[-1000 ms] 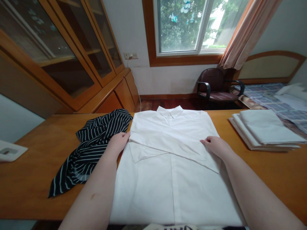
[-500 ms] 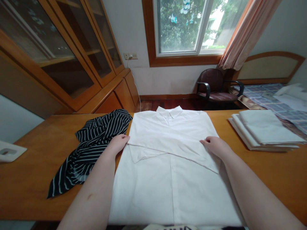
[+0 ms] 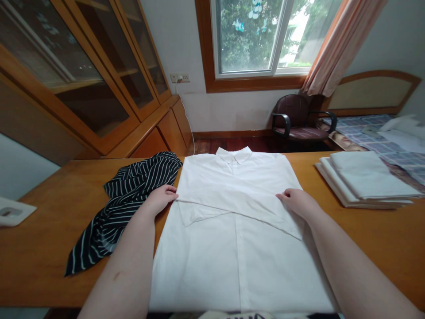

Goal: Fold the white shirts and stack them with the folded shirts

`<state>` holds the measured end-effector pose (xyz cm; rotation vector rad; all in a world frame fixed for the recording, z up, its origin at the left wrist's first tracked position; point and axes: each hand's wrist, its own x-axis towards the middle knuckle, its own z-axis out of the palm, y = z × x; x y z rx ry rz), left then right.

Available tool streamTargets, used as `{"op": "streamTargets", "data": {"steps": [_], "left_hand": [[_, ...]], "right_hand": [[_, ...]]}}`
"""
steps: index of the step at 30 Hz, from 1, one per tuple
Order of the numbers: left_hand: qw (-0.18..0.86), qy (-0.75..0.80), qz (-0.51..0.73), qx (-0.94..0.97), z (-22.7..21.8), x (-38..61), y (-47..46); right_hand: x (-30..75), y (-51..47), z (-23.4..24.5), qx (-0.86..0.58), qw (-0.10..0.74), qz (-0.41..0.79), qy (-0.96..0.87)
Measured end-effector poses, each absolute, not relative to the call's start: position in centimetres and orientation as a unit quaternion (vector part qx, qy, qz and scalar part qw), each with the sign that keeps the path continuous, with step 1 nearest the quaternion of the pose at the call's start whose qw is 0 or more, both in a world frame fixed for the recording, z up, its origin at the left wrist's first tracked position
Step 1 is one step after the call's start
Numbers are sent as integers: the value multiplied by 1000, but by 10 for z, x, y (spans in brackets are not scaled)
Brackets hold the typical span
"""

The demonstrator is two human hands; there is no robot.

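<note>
A white collared shirt lies flat and front up, its collar at the far side of the table. Both sleeves are folded across its chest and overlap in the middle. At the shirt's left edge, my left hand is closed, with thumb and fingers pinching the cloth. My right hand pinches the folded cloth near the right side, its fingertips together. Beside my left forearm lies a crumpled black garment with white stripes, partly hidden under that arm.
The wooden table carries a stack of folded white cloth at right and a white object at the far left. Beyond it stand a glass-door cabinet, an armchair and a bed.
My left hand has shifted very slightly left and down, its fingers curling a little differently at the shirt edge. The right hand and the shirt look nearly the same.
</note>
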<state>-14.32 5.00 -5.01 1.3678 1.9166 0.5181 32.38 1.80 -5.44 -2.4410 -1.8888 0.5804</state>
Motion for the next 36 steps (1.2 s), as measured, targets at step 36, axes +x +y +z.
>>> {"op": "streamTargets", "data": {"steps": [36], "left_hand": [[302, 756, 123, 568, -65, -155, 55]], "right_hand": [[327, 19, -56, -769, -2, 190, -610]]}}
